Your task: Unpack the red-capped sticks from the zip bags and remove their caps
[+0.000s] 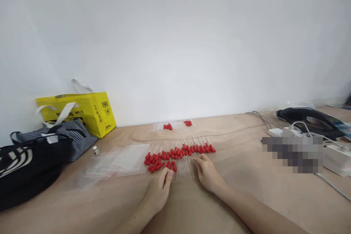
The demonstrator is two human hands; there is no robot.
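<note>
Curls the left hand's [159, 191] fingers inward at the nearest red bulb [174, 167]; cannot tell whether gripped or merely touched. Pinches the right hand's [207, 176] fingers together, seemingly on the far end of a clear tube [191, 170]. Has loose tubes [180, 171] spread on the surface [189, 208] between both hands' fingers, probably for easy reach. Shows droppers [201, 149] lined up just beyond the fingers, tips pointing away, perhaps for order. Sets plastic bags [132, 159] left of the left fingers, likely for clearance. Looks bright red and pear-shaped at the bulbs, thin and see-through along the tubes.
</note>
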